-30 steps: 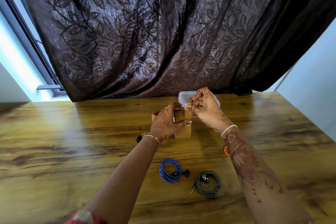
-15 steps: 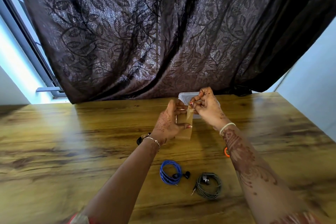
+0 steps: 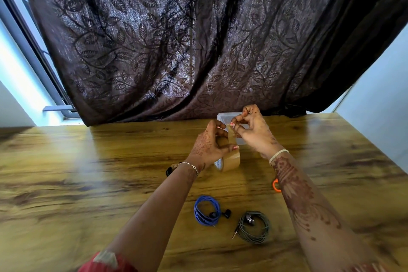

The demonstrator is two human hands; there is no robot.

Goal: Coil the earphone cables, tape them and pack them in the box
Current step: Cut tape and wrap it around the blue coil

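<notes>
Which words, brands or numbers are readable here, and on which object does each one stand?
No text can be read.
tape roll: blue print on its white core, too small and blurred to read.
blue earphones, grey earphones, box: no text visible.

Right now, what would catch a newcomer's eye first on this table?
Mid-table, the left hand grips the brown tape roll while the right hand pinches its loose end. Nearer the person lie the blue earphone coil and, to its right, the grey earphone coil. A clear box sits behind the hands.
</notes>
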